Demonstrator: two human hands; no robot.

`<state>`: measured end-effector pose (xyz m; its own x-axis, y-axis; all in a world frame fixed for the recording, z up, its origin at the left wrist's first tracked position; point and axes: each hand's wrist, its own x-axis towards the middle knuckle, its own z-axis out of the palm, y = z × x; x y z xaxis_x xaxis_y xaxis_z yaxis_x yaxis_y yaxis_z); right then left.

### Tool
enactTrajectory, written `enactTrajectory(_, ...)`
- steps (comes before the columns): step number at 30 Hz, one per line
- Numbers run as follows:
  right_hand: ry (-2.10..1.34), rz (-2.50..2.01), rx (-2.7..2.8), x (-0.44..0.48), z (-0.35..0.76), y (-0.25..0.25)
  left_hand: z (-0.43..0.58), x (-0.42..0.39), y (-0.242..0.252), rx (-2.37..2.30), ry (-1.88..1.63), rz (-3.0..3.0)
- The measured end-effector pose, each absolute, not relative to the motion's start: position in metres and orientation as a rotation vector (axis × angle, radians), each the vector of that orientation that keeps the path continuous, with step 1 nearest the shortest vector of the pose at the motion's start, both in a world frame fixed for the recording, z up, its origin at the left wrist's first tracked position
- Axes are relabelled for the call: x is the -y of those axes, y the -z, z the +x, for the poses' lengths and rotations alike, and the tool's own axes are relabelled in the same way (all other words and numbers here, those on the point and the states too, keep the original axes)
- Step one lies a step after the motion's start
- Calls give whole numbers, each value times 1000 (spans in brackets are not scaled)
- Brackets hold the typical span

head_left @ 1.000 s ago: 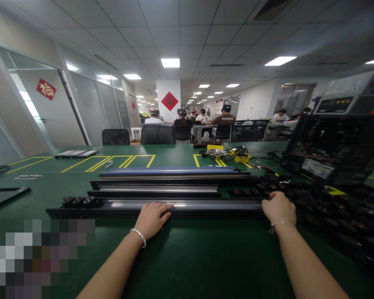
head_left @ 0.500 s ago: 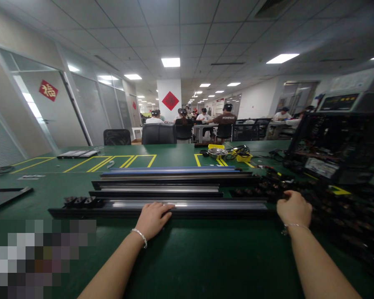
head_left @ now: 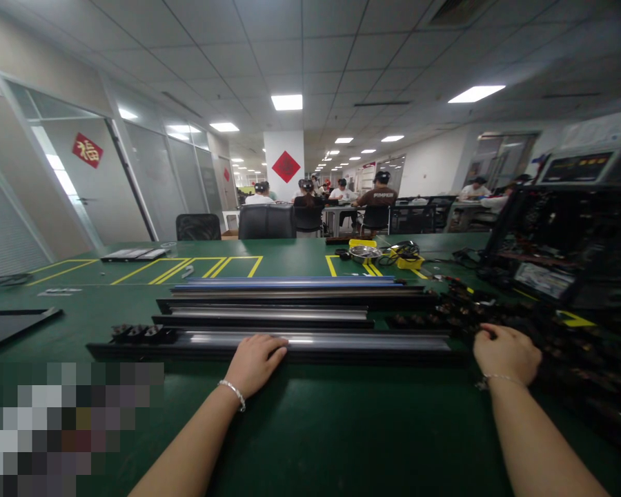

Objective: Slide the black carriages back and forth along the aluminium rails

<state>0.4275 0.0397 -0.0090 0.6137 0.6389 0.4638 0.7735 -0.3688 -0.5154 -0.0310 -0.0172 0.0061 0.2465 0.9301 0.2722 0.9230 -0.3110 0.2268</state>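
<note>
A long black rail (head_left: 362,342) with a shiny clear strip along it lies across the green table in front of me. My left hand (head_left: 257,359) is closed over its middle, fingers on top and thumb at the near side. Several small black blocks (head_left: 137,333) sit in a row at the rail's left end. Just beyond its right end, my right hand (head_left: 506,353) is closed with the fingers curled in, beside a heap of small dark parts (head_left: 564,366). Whatever its fingertips hold, if anything, is hidden.
Behind the near rail lie more rails (head_left: 269,314), one with a blue strip (head_left: 290,281). A metal bowl (head_left: 365,254) and yellow holders (head_left: 408,263) stand farther back. At right is a dark open-framed machine (head_left: 559,235). People (head_left: 380,190) sit at desks beyond.
My right hand has shifted a little to the right, away from the rail's end toward the heap. My left hand stays on the rail. The whole view has turned slightly.
</note>
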Motion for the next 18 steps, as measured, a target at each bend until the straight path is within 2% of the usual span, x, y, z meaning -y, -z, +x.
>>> enactTrajectory(4, 358, -2065, 1160, -40, 398, -3, -42, 14, -9, -1946, -831, 2394)
enactTrajectory(9, 347, -1874, 1710, -40, 340, -5, -82, 11, -13, -2612, -1182, 1965)
enactTrajectory(14, 239, -1856, 2021, -35, 306, 0, -124, 11, -9, -2944, -1169, 1269)
enactTrajectory(18, 159, -1923, 2073, -34, 308, -5, -135, 13, -4, -2922, -1013, 1169)
